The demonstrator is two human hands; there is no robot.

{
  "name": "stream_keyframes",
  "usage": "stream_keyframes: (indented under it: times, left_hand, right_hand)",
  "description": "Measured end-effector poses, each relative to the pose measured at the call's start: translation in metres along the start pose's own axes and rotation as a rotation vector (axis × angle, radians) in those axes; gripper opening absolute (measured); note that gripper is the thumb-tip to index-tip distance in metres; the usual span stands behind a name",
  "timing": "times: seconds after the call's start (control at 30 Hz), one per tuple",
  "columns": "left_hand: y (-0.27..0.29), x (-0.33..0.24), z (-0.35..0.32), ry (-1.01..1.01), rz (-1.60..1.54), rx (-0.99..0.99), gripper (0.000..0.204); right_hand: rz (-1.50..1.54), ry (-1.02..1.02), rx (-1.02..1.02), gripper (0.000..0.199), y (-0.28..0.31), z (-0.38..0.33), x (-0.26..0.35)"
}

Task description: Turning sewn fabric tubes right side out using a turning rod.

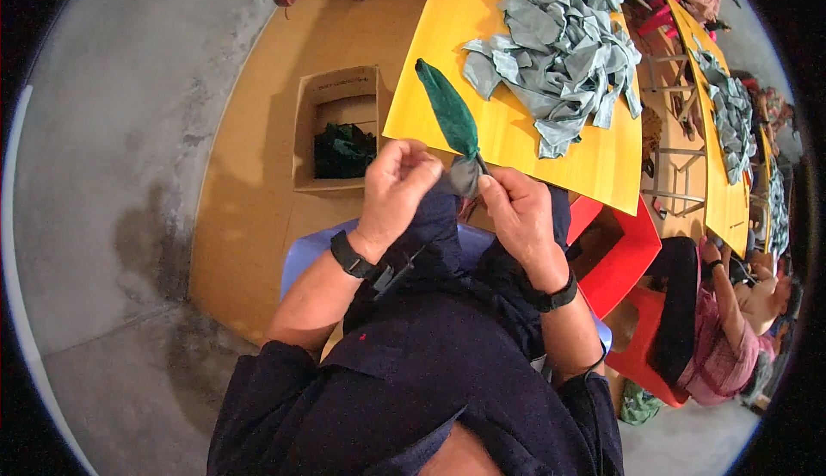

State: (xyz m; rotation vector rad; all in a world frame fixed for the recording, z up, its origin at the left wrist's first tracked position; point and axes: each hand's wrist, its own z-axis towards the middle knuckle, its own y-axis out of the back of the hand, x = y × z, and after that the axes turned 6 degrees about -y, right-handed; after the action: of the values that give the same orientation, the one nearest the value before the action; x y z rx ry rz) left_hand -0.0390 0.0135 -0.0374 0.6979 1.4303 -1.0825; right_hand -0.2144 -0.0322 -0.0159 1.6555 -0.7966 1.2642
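Your right hand [521, 211] clamps the green-and-grey cloth [452, 116] near-end between thumb and forefinger; your left hand [398, 187] curls just left, fingertip closure unclear.

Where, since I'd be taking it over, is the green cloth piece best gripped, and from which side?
Probably around the middle of the green cloth piece, from the table side: that elongated part points free away from the wearer, while the right hand pinches near its gray lower end and the left hand is close by.
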Motion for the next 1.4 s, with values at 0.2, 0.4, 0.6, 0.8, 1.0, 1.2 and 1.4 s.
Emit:
stream_keyframes:
  times: [0.2,0.4,0.6,0.8,1.0,1.2,1.4]
  left_hand:
    - [0.02,-0.031,0.036,0.074,0.056,0.049,0.029]
    - [0.031,-0.04,0.044,0.192,0.215,-0.028,0.039]
    - [0.051,-0.037,0.05,0.34,0.314,0.131,0.042]
    - [0.049,-0.02,0.046,0.395,0.341,0.225,0.04]
    - [0.043,0.011,0.03,0.271,0.373,0.218,0.037]
    - [0.04,0.03,0.012,0.262,0.331,0.127,0.036]
    - [0.037,0.026,0.015,0.299,0.118,0.021,0.028]
  right_hand:
    - [-0.384,0.276,-0.052,0.013,0.001,-0.002,0.005]
    - [-0.473,0.332,-0.035,0.009,0.002,-0.008,-0.002]
    - [-0.536,0.35,-0.035,0.013,0.002,-0.012,-0.011]
    - [-0.569,0.211,0.044,0.022,-0.001,-0.014,-0.017]
    - [-0.64,0.2,0.011,0.024,-0.004,-0.012,-0.027]
    - [-0.751,0.134,0.02,0.021,-0.005,-0.004,-0.044]
    - [-0.367,0.286,0.074,0.011,-0.017,-0.001,-0.056]
